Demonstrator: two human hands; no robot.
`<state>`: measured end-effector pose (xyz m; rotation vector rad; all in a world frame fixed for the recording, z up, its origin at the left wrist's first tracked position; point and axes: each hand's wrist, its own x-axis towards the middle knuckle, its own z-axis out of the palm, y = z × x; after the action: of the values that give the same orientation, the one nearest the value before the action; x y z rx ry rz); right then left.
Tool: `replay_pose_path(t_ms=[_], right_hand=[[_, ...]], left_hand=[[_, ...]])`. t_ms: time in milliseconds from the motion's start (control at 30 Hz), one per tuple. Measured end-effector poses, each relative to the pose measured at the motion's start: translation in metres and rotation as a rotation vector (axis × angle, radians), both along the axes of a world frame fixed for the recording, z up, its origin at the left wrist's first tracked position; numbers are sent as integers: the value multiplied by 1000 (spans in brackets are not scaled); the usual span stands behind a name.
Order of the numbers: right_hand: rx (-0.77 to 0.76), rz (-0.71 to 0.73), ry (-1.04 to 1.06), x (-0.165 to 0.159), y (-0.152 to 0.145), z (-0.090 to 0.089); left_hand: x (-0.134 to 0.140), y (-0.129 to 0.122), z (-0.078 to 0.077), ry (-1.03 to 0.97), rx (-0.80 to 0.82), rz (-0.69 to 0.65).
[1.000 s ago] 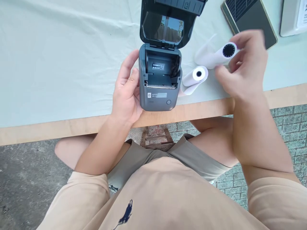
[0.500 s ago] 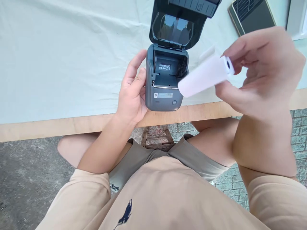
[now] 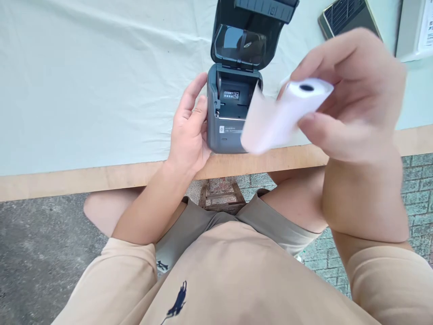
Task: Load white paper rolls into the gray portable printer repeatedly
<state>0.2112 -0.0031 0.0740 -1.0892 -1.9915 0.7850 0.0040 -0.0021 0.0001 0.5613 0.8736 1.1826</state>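
Observation:
A dark grey label printer [image 3: 216, 131] is near the table's front edge with its lid [image 3: 248, 34] swung up and back. Its paper bay shows a small printed sticker and no roll inside. My left hand [image 3: 189, 122] grips the printer's left side, thumb along the edge. In my right hand [image 3: 352, 95], a white paper roll [image 3: 287, 113] is pinched between thumb and fingers, its dark core hole facing up. A loose flap of paper hangs from the roll and covers the printer's front right corner. The roll is slightly blurred.
A pale cloth [image 3: 84, 90] covers the table, with a bare wooden front edge [image 3: 101, 176]. At the back right lie a dark, gold-rimmed phone-like object [image 3: 355, 20] and a light grey box [image 3: 411, 36]. Below the edge is a wooden stool [image 3: 221, 198].
My right hand has moved left and turned the roll, so its core hole faces upward and the paper flap swings over the printer. My left hand stays on the printer, nearly still.

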Motion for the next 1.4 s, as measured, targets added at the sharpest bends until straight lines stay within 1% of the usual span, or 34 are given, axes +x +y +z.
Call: replay_pose_path(t_ms=[67, 100, 133, 200, 267, 333, 400, 467, 533, 667, 733, 800, 900, 1000, 1267, 1400], right_hand=[[-59, 112, -135, -6, -5, 11], [-59, 120, -217, -10, -6, 15], [-41, 87, -313, -15, -6, 18], [-7, -44, -528, -26, -3, 21], [-21, -130, -753, -37, 4, 22], [-45, -142, -913, -45, 10, 21], [-60, -121, -963, -50, 14, 19], [-68, -101, -933, -51, 16, 17], [-62, -94, -846, -50, 16, 14], [-30, -73, -556, -42, 12, 8], [2, -46, -457, -39, 11, 5], [53, -37, -419, -37, 11, 0], [187, -28, -342, -34, 15, -6], [270, 13, -275, -30, 18, -12], [304, 13, -190, -24, 21, -17], [311, 1, -130, -25, 20, -20]], left_hand=[[0, -1, 2, -52, 16, -20], [0, -2, 3, -70, 26, -33], [0, -3, 4, -78, 34, -42], [0, -4, 4, -71, 42, -44], [0, -4, 3, -66, 48, -45], [-1, -4, 2, -61, 47, -42], [-1, -4, 2, -50, 46, -38], [-1, -3, 2, -37, 38, -32], [-2, -3, 3, -39, 25, -42], [-2, -5, 4, -89, 26, -31], [-2, -6, 3, -100, 28, -24], [-2, -5, 3, -80, 12, -22], [-2, -4, 3, -42, -20, -10], [-2, -3, 5, -54, -15, -16], [-1, -4, 3, -28, -1, 0], [-1, -4, 1, 10, -50, -9]])
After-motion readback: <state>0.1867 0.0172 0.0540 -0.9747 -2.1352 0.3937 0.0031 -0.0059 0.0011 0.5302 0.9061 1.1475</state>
